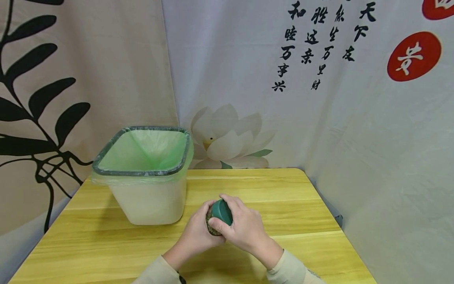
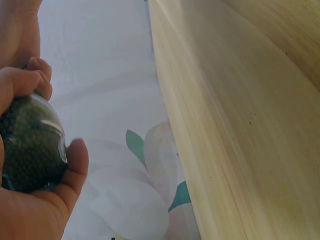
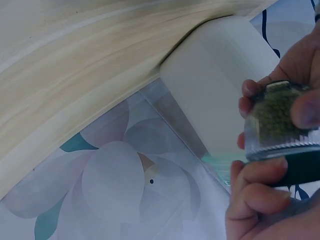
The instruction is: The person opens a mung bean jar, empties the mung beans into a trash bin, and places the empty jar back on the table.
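Observation:
Both hands meet over the table around a small clear jar with a green lid. My left hand grips the jar's body, its fingers and thumb curved round the glass. On the lid side, my right hand holds the green lid between thumb and fingers. The jar is tilted in the head view. In the right wrist view, small green grains show through the jar's wall, and the lid sits against its ribbed edge. Dark, round grains fill the jar in the left wrist view.
A pale plastic bin stands at the table's back left, lined with a thin green bag under a dark rim. The wooden table ends at printed curtains behind and at the sides.

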Available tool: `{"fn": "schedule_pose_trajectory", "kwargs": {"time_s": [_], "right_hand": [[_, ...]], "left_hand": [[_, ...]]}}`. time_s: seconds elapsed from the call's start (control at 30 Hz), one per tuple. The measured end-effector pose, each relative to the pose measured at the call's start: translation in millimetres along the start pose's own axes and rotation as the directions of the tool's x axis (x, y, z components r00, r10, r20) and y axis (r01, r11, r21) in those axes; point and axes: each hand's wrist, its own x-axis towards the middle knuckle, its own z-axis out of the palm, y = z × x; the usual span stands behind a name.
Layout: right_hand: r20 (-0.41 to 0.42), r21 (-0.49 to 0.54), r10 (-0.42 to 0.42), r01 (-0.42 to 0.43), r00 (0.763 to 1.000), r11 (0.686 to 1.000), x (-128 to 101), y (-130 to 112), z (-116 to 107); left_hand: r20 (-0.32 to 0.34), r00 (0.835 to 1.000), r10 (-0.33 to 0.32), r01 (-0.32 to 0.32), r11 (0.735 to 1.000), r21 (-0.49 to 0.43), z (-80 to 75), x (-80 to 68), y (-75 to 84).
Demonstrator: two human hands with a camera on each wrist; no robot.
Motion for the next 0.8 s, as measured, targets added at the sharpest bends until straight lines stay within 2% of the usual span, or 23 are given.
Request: {"fn": "schedule_pose_trajectory", "kwargs": {"time_s": [0.1, 0.27, 0.5, 0.8], "right_hand": [[0.046, 0.012, 0.063, -0.064, 0.997, 0.998, 0.4, -0.6, -1.7], [0.116, 0.059, 0.128, -0.135, 0.985, 0.989, 1.4, -1.4, -1.7], [0.155, 0.090, 0.196, -0.211, 0.968, 0.973, 2.4, -4.9, -0.6], [0.141, 0.102, 0.201, -0.217, 0.969, 0.971, 2.0, -5.7, 1.0]], "left_hand": [[-0.049, 0.999, 0.008, -0.006, 0.999, 0.051, 2.7, 0.5, 0.0], [-0.098, 0.993, 0.065, -0.051, 0.988, 0.146, 7.4, 0.1, 0.2], [-0.101, 0.993, 0.063, -0.048, 0.988, 0.148, 10.3, -1.6, 1.4], [-0.093, 0.994, 0.052, -0.039, 0.989, 0.139, 9.6, -2.1, 2.8]]}}
